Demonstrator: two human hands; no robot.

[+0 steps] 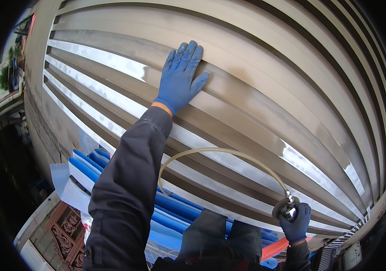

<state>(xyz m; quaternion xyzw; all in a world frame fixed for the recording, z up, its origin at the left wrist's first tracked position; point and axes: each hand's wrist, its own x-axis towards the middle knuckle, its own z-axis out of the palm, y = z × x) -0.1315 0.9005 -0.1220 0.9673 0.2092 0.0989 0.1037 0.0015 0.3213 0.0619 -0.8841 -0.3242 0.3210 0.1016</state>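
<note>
A slatted metal panel [265, 58] spreads before the worker [127, 189], sander [289, 212] at its lower right.
The long, dull beige-grey slats [125, 20] carry bright silvery patches [107, 58] with ragged edges, mostly toward the lower side; the blue-gloved left hand [181, 77] lies flat, fingers extended, while the right hand [297, 223] is closed around the shiny, round-padded sander, whose yellowish hose [229, 150] arches over the panel.
</note>
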